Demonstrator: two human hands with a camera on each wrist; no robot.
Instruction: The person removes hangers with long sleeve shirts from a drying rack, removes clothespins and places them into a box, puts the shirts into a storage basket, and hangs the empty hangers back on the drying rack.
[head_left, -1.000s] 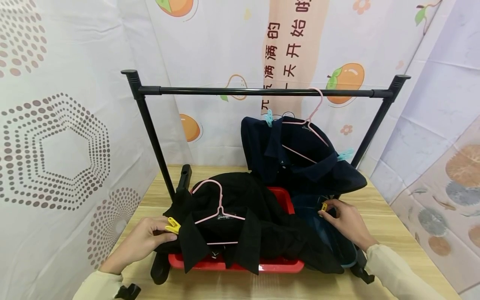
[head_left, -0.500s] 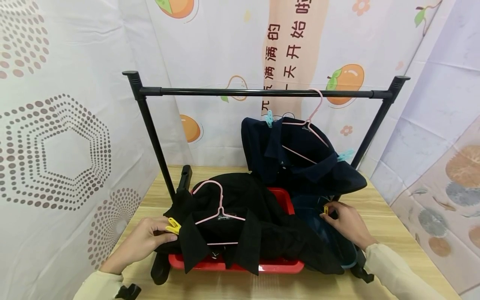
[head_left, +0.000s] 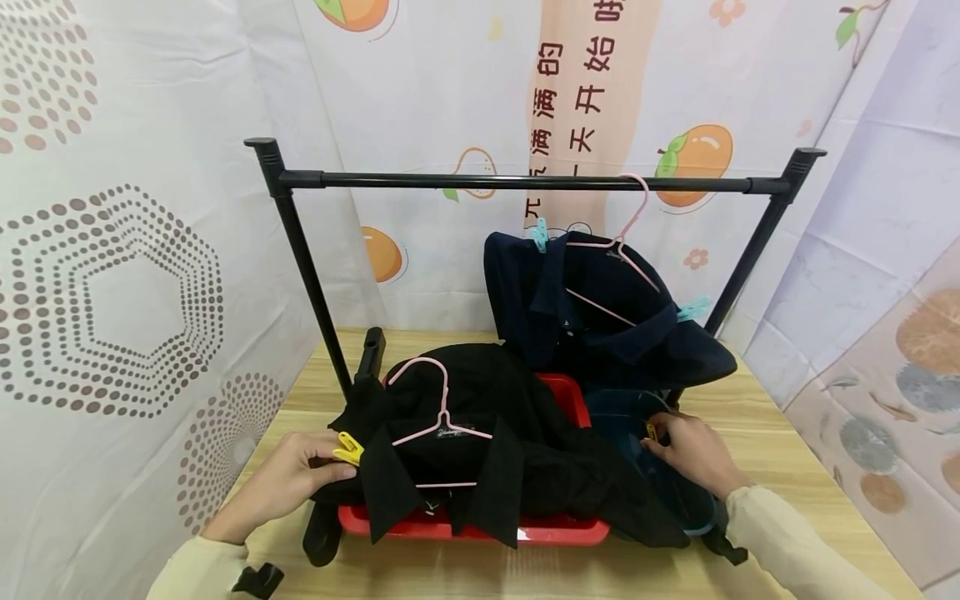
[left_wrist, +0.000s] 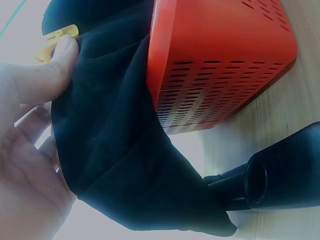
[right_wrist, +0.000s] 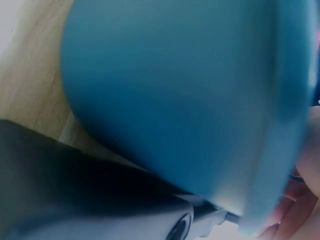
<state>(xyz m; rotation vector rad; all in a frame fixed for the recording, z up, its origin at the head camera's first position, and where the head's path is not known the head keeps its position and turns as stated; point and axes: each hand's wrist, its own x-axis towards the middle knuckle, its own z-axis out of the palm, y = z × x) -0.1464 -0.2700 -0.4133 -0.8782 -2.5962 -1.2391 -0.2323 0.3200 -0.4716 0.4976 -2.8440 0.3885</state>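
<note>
A black shirt (head_left: 480,375) on a pink hanger (head_left: 442,408) lies over the red basket (head_left: 558,533). My left hand (head_left: 303,475) pinches the shirt's shoulder at the left, thumb on the cloth beside a yellow clothespin (head_left: 349,448). The left wrist view shows that clothespin (left_wrist: 57,42) at the thumb tip. My right hand (head_left: 693,450) is over the dark blue basin (head_left: 697,508), fingers curled round another yellow clothespin (head_left: 651,431) that is mostly hidden. Only part of my right hand (right_wrist: 295,210) shows at the edge of the right wrist view, beyond the basin wall.
A black clothes rack (head_left: 480,180) stands across the table (head_left: 750,417). From its bar hangs a navy shirt (head_left: 592,308) on a pink hanger, with light blue clothespins (head_left: 693,309) at both shoulders. The rack's feet (head_left: 322,533) flank the basket and basin.
My right hand has shifted slightly down and to the right with its clothespin, which is now more hidden by the fingers. The left hand and black shirt stay almost still.
</note>
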